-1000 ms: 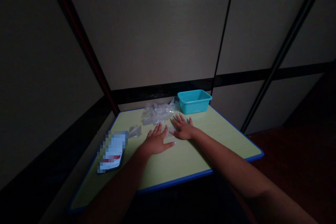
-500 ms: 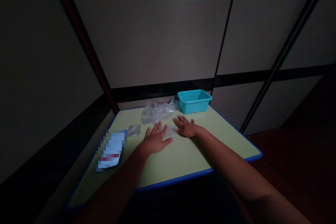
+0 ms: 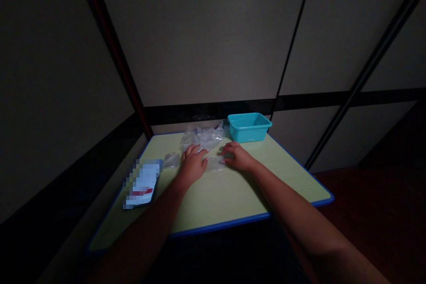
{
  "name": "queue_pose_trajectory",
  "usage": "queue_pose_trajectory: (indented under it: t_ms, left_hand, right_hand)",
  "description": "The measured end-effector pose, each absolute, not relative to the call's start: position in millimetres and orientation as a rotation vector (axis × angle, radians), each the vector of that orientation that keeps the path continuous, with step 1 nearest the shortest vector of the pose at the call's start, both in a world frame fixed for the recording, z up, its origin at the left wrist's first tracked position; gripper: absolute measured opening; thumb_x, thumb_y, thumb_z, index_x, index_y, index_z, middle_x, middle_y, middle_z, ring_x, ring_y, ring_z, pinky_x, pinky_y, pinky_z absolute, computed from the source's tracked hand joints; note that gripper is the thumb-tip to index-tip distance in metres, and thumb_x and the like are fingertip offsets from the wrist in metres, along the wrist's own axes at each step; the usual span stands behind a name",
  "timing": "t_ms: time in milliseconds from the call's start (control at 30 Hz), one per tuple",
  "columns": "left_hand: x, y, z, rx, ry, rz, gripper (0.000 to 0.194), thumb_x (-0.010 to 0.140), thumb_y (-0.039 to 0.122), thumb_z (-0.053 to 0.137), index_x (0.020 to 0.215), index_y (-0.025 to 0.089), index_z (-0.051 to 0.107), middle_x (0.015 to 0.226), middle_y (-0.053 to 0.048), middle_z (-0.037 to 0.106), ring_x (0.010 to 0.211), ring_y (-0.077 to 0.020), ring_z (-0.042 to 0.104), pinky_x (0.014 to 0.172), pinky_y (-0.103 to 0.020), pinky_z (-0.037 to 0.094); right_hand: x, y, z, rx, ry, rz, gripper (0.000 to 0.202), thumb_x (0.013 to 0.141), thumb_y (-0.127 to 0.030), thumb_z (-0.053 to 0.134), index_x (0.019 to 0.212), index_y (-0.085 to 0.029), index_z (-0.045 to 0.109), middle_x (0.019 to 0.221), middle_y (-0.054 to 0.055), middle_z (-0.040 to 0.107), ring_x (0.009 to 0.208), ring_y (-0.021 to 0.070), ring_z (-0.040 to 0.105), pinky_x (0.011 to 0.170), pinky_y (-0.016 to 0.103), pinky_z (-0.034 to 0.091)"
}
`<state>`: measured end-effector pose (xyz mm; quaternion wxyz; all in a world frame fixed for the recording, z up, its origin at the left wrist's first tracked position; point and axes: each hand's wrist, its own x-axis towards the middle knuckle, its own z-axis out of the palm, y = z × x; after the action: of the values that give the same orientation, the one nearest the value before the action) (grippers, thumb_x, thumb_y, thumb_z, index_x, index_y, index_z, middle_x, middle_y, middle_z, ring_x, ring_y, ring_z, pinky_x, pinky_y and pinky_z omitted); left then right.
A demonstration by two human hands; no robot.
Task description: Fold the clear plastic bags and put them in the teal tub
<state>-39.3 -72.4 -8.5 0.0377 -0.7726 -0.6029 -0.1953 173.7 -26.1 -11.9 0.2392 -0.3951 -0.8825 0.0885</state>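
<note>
A flat, clear plastic bag (image 3: 214,164) lies on the table between my two hands. My left hand (image 3: 193,166) is at its left end, fingers bent and apart, with the thumb at the bag's edge. At the right end, my right hand (image 3: 241,158) arches over the table with a gap between thumb and fingers; its thumb tip touches or nearly touches the plastic. Another small clear bag (image 3: 171,160) rests left of my left hand. Just beyond my fingers is a crumpled heap of clear plastic (image 3: 206,136).
A turquoise plastic basin (image 3: 249,129) stands at the table's back right. A phone (image 3: 143,184), partly blurred out, lies on the left. The pale yellow table (image 3: 226,204) has a blue rim and stands against panelled doors (image 3: 206,40).
Both hands lay flat with fingers spread; now their fingers are bent and raised. The left hand has drawn back from across the bag, showing more of it. The view has shifted slightly.
</note>
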Motion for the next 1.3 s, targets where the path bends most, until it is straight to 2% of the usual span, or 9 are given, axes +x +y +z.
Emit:
queue_pose_trajectory:
  t_ms: [133, 333, 467, 567, 667, 833, 967, 1167, 1300]
  left_hand:
    - [-42, -69, -15, -2.401, -1.837, -0.587, 0.028, 0.083, 0.026, 0.05, 0.107, 0.027, 0.064, 0.126, -0.005, 0.052, 0.127, -0.0281, 0.03, 0.103, -0.043, 0.026]
    - [-43, -68, -18, -2.361, -1.839, -0.675, 0.022, 0.079, 0.023, 0.057, 0.099, 0.029, 0.066, 0.119, -0.005, 0.056, 0.122, -0.029, 0.035, 0.101, -0.053, 0.022]
    - [-43, -68, -19, -2.358, -1.848, -0.755, 0.021, 0.079, 0.02, 0.056, 0.095, 0.029, 0.067, 0.119, -0.005, 0.056, 0.122, -0.0302, 0.035, 0.1, -0.056, 0.019]
    - [-44, -66, -22, -2.39, -1.814, -0.811, 0.018, 0.077, 0.023, 0.061, 0.094, 0.028, 0.068, 0.117, -0.006, 0.057, 0.12, -0.0297, 0.036, 0.099, -0.052, 0.024]
    - [-44, -63, -22, -2.429, -1.738, -0.894, 0.02, 0.074, 0.023, 0.065, 0.093, 0.026, 0.068, 0.113, -0.005, 0.058, 0.116, -0.0277, 0.04, 0.097, -0.044, 0.03]
    - [-46, -60, -14, -2.447, -1.598, -1.17, 0.014, 0.075, 0.016, 0.062, 0.088, 0.019, 0.067, 0.09, -0.004, 0.061, 0.093, -0.02, 0.052, 0.085, -0.031, 0.041]
    - [-46, -60, -13, -2.538, -1.604, -1.164, 0.007, 0.077, 0.016, 0.061, 0.082, 0.018, 0.066, 0.078, -0.002, 0.059, 0.079, -0.0171, 0.055, 0.073, -0.027, 0.044]
    - [-43, -62, -20, -2.717, -1.526, -0.895, 0.017, 0.079, 0.01, 0.056, 0.089, 0.018, 0.066, 0.084, -0.003, 0.063, 0.084, -0.0171, 0.057, 0.076, -0.027, 0.044]
    - [-45, -62, -21, -2.737, -1.442, -0.759, 0.017, 0.078, 0.014, 0.061, 0.092, 0.02, 0.067, 0.092, -0.005, 0.063, 0.092, -0.0192, 0.055, 0.084, -0.029, 0.042]
  right_hand:
    - [173, -27, -14, -1.024, -2.412, 0.217, 0.038, 0.066, -0.036, 0.074, 0.099, -0.018, 0.068, 0.111, 0.011, 0.058, 0.11, 0.025, 0.047, 0.096, 0.037, 0.035]
    - [174, -22, -18, -0.889, -2.289, 0.176, 0.02, 0.069, -0.02, 0.072, 0.089, -0.018, 0.069, 0.1, 0.01, 0.059, 0.1, 0.0231, 0.051, 0.089, 0.037, 0.04]
    - [174, -21, -22, -0.878, -2.345, 0.207, 0.02, 0.066, -0.021, 0.075, 0.085, -0.018, 0.07, 0.097, 0.009, 0.06, 0.099, 0.0232, 0.051, 0.089, 0.037, 0.039]
    - [173, -22, -22, -0.865, -2.383, 0.249, 0.023, 0.063, -0.023, 0.077, 0.085, -0.018, 0.071, 0.098, 0.01, 0.06, 0.099, 0.0234, 0.05, 0.089, 0.037, 0.039]
    - [172, -23, -18, -0.856, -2.34, 0.229, 0.017, 0.069, -0.02, 0.072, 0.085, -0.017, 0.07, 0.095, 0.009, 0.061, 0.096, 0.0214, 0.052, 0.087, 0.035, 0.039]
    - [171, -25, -13, -0.895, -2.334, 0.209, 0.009, 0.073, -0.015, 0.066, 0.081, -0.018, 0.069, 0.088, 0.007, 0.064, 0.089, 0.0194, 0.054, 0.083, 0.032, 0.04]
    - [169, -27, -15, -0.876, -2.364, 0.26, 0.013, 0.074, -0.015, 0.065, 0.086, -0.017, 0.068, 0.088, 0.007, 0.067, 0.089, 0.019, 0.057, 0.083, 0.032, 0.041]
    - [166, -28, -20, -0.856, -2.419, 0.306, 0.014, 0.073, -0.014, 0.066, 0.085, -0.017, 0.069, 0.086, 0.006, 0.068, 0.084, 0.0181, 0.059, 0.08, 0.03, 0.043]
    - [166, -26, -21, -0.826, -2.464, 0.317, 0.016, 0.07, -0.015, 0.068, 0.086, -0.016, 0.069, 0.087, 0.007, 0.066, 0.083, 0.018, 0.059, 0.078, 0.03, 0.044]
